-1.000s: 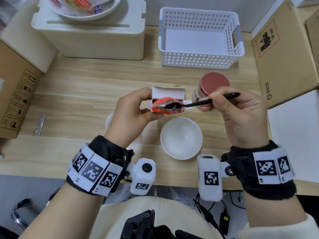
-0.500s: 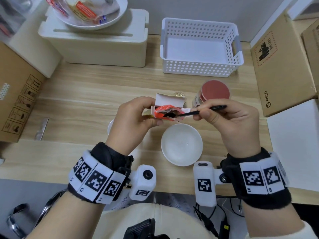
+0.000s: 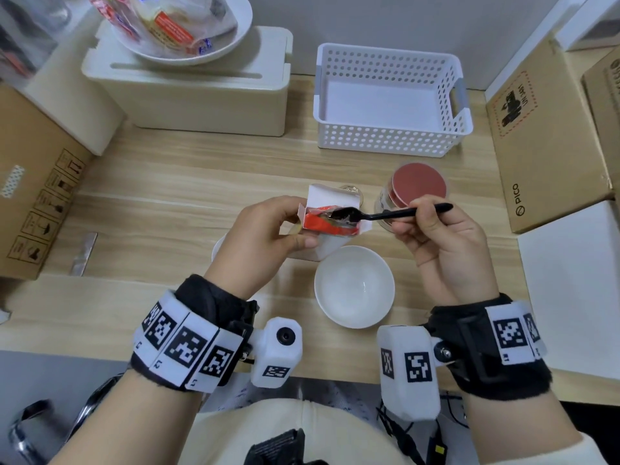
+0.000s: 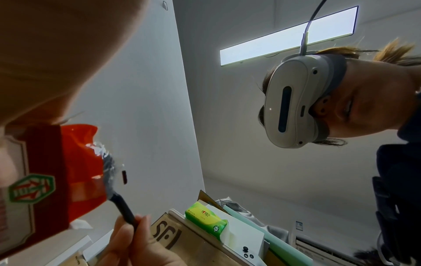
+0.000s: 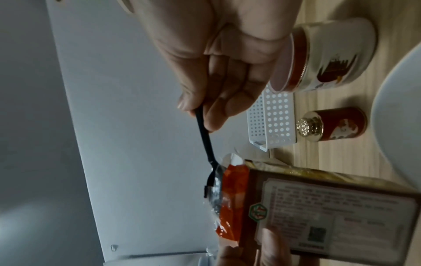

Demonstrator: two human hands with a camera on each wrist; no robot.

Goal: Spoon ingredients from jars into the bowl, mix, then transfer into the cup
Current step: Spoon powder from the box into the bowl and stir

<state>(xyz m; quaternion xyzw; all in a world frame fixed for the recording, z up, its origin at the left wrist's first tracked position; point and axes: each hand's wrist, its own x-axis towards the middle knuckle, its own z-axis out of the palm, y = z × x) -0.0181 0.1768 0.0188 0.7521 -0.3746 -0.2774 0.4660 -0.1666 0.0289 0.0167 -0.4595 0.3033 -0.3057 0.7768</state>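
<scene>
The black spoon (image 3: 375,214) has its head inside the red foil pouch (image 3: 327,223) that sticks out of an opened carton (image 3: 330,203), held above the counter (image 3: 167,209) just beyond the white bowl (image 3: 354,286). The right hand (image 3: 443,246) pinches the spoon's handle between thumb and fingers (image 5: 205,100); the left hand (image 3: 265,243) has its fingers curled round the carton.

Judging by the bowl, which looks bare inside, the task is at its first scoop: nothing spooned in yet, with mixing and transfer to the cup still ahead. The red-lidded jar (image 3: 416,189) stands closed behind the right hand, and a smaller red jar (image 5: 337,126) with a silvery cap stands near it. I cannot pick out the cup with certainty.

The carton bears a green hexagonal emblem (image 5: 257,211) and fine print too blurred to read. The cardboard box (image 3: 543,146) at the right reads "PICO".
</scene>
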